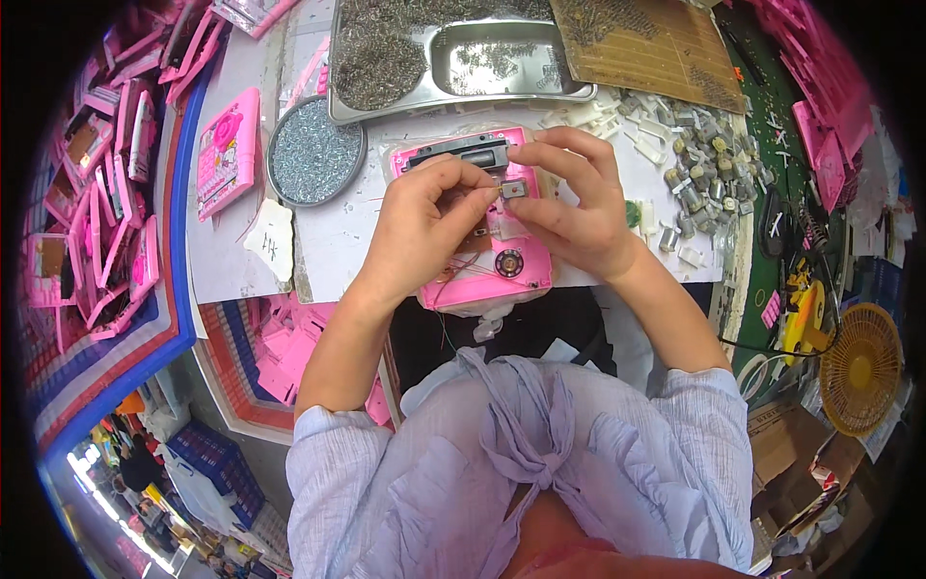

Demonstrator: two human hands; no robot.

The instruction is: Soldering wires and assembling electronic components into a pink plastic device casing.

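A pink plastic toy housing lies open-side up on the table in front of me. Across its top runs a black plastic part, and a round black speaker sits lower down among thin wires. Over the housing's middle is a small silver motor. My right hand has its thumb against the motor, with the index fingertip by the black part. My left hand pinches at the motor's left side; what lies between its fingertips is too small to make out.
A round dish of small screws stands left, beside a pink printed case. Behind is a metal tray of small metal parts and a cardboard sheet. Small motors are heaped right. Pink housings fill the far left.
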